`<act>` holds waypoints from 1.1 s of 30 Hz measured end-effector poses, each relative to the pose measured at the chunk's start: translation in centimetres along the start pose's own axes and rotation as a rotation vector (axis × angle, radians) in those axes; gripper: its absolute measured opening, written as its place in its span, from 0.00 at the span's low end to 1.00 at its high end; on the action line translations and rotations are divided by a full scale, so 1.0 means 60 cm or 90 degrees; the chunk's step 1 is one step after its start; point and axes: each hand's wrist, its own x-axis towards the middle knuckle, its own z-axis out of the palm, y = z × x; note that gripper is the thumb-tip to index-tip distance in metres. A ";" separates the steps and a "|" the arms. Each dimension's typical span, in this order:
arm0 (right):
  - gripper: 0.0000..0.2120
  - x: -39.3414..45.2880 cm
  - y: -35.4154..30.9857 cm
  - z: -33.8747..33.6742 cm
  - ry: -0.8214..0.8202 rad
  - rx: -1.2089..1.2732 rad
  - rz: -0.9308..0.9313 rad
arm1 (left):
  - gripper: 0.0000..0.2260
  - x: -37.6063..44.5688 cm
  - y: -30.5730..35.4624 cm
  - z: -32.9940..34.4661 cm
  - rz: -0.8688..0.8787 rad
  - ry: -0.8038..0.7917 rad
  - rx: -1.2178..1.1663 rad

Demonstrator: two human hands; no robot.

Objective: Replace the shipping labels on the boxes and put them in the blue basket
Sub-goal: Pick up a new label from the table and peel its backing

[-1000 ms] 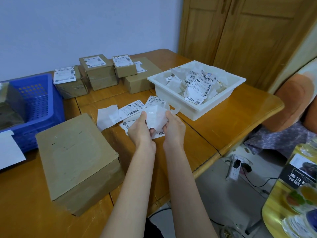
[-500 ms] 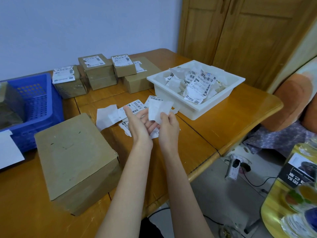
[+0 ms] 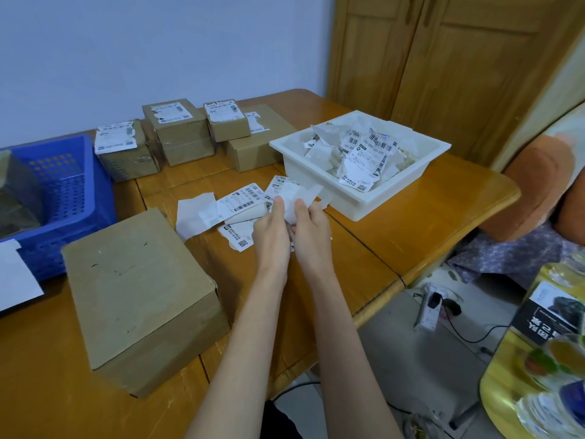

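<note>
My left hand (image 3: 272, 231) and my right hand (image 3: 311, 228) are close together above the table, both pinching one white label sheet (image 3: 296, 198) by its lower edge. Loose shipping labels (image 3: 237, 205) lie on the wood just beyond and under my hands. A large bare cardboard box (image 3: 139, 293) with no label stands to the left of my arms. The blue basket (image 3: 63, 191) sits at the far left with a dark item inside. Several smaller boxes (image 3: 177, 131) with labels stand in a row at the back.
A white tray (image 3: 408, 175) holding crumpled old labels and backing paper stands right of my hands. A white sheet (image 3: 15, 280) lies at the table's left edge. The table edge (image 3: 395, 280) runs diagonally at right, with a floor, cables and a chair beyond.
My hands have lifted the white sheet slightly away from me and drawn together on it; the sheet now stands more upright. Boxes, tray and basket have not moved.
</note>
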 end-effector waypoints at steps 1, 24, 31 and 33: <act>0.12 0.000 -0.001 -0.001 -0.014 0.011 0.010 | 0.18 0.002 0.001 -0.001 -0.031 0.001 -0.031; 0.03 0.022 -0.024 -0.019 0.033 0.086 0.145 | 0.12 0.005 0.011 -0.012 -0.128 -0.015 -0.183; 0.07 0.015 -0.014 -0.022 0.020 0.080 0.116 | 0.11 -0.005 0.014 -0.011 -0.092 -0.041 -0.105; 0.08 0.013 -0.017 -0.024 0.007 0.095 0.116 | 0.09 0.000 0.014 -0.010 -0.090 -0.019 -0.053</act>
